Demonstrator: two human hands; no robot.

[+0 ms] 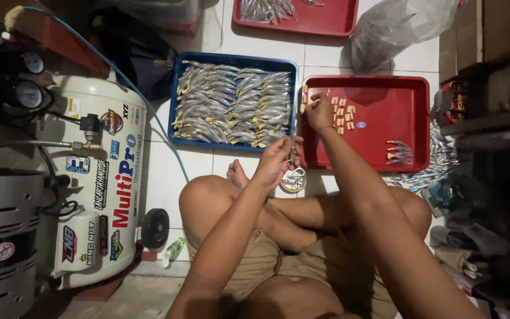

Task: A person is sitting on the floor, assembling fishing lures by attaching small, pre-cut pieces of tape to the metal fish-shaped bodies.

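Small yellow pieces (342,113): loose, scattered in short rows in the upper left corner of the red tray (385,153), which lies flat on the tiled floor. One thin silver fish-shaped lure (292,145): slender, upright, pinched at the tray's left rim. Finished lures with yellow ends (399,152): small cluster at the tray's right side.

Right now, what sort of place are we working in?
Probably a home workshop floor used for making fishing lures: white floor tiles, an air compressor, and a blue tray of silvery lure bodies.
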